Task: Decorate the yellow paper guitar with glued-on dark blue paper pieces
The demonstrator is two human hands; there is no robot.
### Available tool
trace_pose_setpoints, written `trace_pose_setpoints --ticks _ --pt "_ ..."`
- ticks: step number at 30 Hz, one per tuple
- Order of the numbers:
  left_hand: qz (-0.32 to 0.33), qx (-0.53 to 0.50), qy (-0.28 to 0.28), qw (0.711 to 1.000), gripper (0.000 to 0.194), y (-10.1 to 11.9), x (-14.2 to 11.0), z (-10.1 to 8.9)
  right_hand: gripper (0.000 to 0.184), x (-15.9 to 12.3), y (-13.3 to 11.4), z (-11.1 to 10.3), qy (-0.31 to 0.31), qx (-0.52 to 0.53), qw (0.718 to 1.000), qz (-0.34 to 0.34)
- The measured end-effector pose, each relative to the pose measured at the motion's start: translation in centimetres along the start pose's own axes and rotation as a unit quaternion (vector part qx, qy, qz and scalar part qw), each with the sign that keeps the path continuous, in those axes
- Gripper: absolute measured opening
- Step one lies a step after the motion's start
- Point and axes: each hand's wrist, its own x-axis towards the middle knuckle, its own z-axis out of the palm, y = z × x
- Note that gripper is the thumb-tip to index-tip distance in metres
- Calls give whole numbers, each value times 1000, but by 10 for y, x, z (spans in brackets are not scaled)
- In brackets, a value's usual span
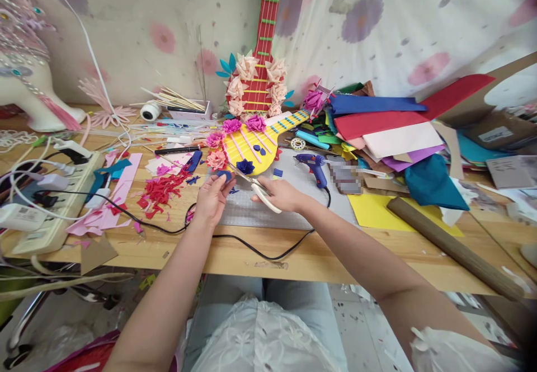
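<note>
My left hand (210,201) pinches a small piece of dark blue paper (224,175). In my right hand (279,194) is a pair of white-handled scissors (265,196), its blades pointing left toward the blue paper. I cannot tell whether the blades touch it. Just beyond lies a yellow paper lute (268,137) with pink strings, pink paper flowers (216,159) along its left side and a dark blue flower (245,166) near its lower end. Under my hands is a grey cutting mat (247,215).
A blue glue gun (314,169) lies right of my hands, its black cord (268,257) looping along the front. Red paper scraps (161,193) lie left, near a power strip (59,210). Coloured sheets (381,123) pile at right, behind a brown tube (453,246). A red lute (255,84) stands behind.
</note>
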Motion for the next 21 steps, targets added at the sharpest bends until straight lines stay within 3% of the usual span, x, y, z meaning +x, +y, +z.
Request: trace_pose_setpoints --ticks 8,21 --pt "-23 -71 36 997 12 -15 -3 1 57 0 -6 7 53 -95 994 -8" --pt "-21 -118 33 992 9 -19 -3 5 61 -3 -16 2 58 -187 980 26"
